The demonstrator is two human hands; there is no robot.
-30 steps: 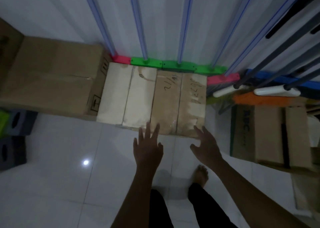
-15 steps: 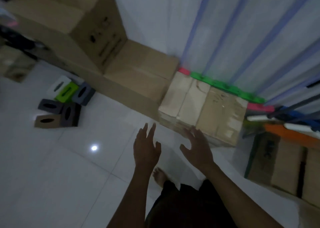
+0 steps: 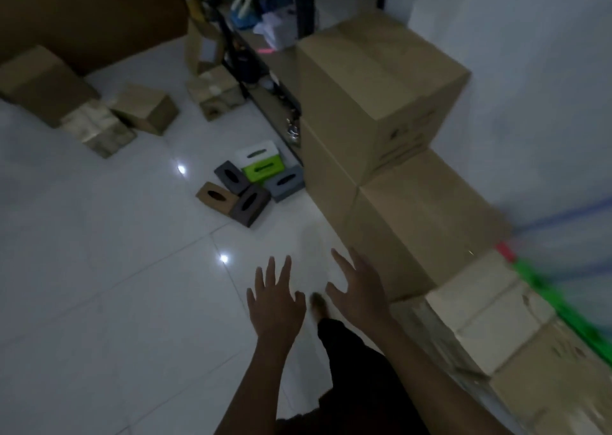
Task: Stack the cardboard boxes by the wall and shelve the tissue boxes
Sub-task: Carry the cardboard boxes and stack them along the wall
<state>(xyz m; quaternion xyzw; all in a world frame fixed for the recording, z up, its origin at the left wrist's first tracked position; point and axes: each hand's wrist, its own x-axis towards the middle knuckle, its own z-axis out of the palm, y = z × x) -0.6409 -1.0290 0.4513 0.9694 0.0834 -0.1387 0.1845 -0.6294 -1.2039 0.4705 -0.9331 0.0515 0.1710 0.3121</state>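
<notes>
Fingers of both the left hand (image 3: 276,297) and the right hand (image 3: 359,290) are spread and hold nothing. Loose cardboard boxes (image 3: 144,108) lie far across the floor; tissue boxes (image 3: 251,186) sit near the shelf (image 3: 265,80). I would lift each box by two opposite sides.

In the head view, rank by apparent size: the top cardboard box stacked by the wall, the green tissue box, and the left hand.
Largest to smallest:
1. top cardboard box
2. left hand, though nearness to the camera inflates it
3. green tissue box
</notes>
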